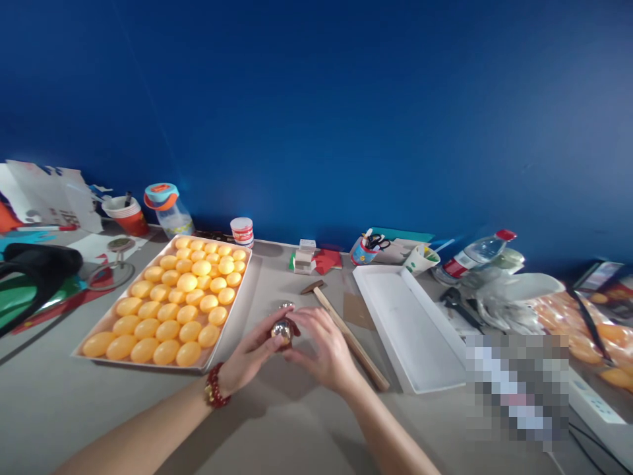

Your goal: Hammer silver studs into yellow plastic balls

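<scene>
A shiny, mirror-like round metal piece [281,331], ball-shaped on the side I see, sits in my left hand [253,353], with the thumb pressed on its front. A red bead bracelet [215,386] circles that wrist. Close on the other side, my right hand [321,349] has its fingers curved and apart from the thumb; whether its fingertips touch the metal piece cannot be told. Just behind the fingers a second small shiny thing [285,305] shows in part. To the right of my right hand lies a wooden-handled hammer [353,340], its head pointing to the back.
On the left stands a tray [210,359] filled with orange balls [168,330]. A white shallow tray [420,336] lies right of the hammer. Along the blue wall are a pen cup [363,253], a small box [304,260], a tub [242,232] and bottles [475,256]. A power strip [596,399] lies far right.
</scene>
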A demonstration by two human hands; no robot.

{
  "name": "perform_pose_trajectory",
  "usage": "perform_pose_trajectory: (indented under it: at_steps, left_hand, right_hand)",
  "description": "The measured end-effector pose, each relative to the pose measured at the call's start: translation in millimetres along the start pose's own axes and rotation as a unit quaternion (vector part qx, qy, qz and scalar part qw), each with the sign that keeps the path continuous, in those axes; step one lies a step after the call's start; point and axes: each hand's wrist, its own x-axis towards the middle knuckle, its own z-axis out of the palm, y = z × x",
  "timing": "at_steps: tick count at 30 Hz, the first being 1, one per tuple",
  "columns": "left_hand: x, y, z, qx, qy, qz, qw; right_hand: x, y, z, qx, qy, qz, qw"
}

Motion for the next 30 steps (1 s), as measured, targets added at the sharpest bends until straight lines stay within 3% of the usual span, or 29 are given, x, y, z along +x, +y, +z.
perform_pose_trajectory:
  at_steps: [2,4,7,10,14,19,23,30]
  left_hand:
    - [4.7,1.8,-0.5,0.014,0.039,-0.002,0.999]
    - [8.4,3.7,-1.4,0.059,0.079,-0.006,0.995]
    - [10.7,6.9,-2.0,0.104,0.104,-0.006,0.989]
    - [10.7,9.8,-1.8,0.123,0.106,0.004,0.987]
    - [10.6,14.3,-2.9,0.157,0.094,0.024,0.983]
    - [12.1,15.1,-7.2,0.203,0.107,0.014,0.973]
    - [15.3,10.5,-8.9,0.193,0.127,0.025,0.973]
    - [16.6,11.0,-9.1,0.199,0.144,0.01,0.969]
  right_hand:
    - [-1.6,15.1,-11.7,-0.088,0.018,0.062,0.994]
    - [-5.3,32.0,-20.6,-0.215,0.018,0.155,0.964]
    - [-11.4,50.5,-24.2,-0.332,-0.075,0.251,0.906]
    - [-13.0,56.6,-20.8,-0.353,-0.12,0.281,0.885]
    - [-9.3,56.0,-18.3,-0.316,-0.091,0.284,0.901]
    - [-4.4,39.7,-21.7,-0.125,-0.016,0.214,0.969]
    - [-2.2,12.2,-26.5,-0.003,-0.085,0.145,0.986]
    - [-2.1,0.1,-28.9,-0.013,-0.123,0.105,0.987]
